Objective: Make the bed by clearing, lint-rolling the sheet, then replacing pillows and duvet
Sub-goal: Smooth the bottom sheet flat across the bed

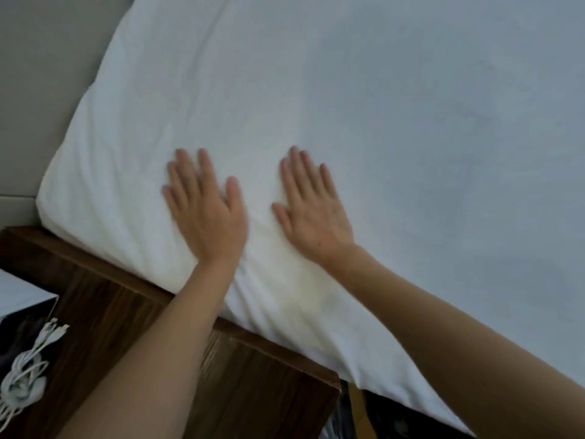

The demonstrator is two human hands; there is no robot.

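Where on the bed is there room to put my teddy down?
The sheet beyond the right hand lies bare. Near the wooden table, the left hand and right hand press the pillow. The cables crowd the table's corner.

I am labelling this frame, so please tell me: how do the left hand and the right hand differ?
The left hand lies nearer the bed corner and the wooden nightstand; the right hand lies further in on the white sheet. The left hand looks more blurred than the right hand. Both lie flat, palms down, fingers straight, on the sheet.
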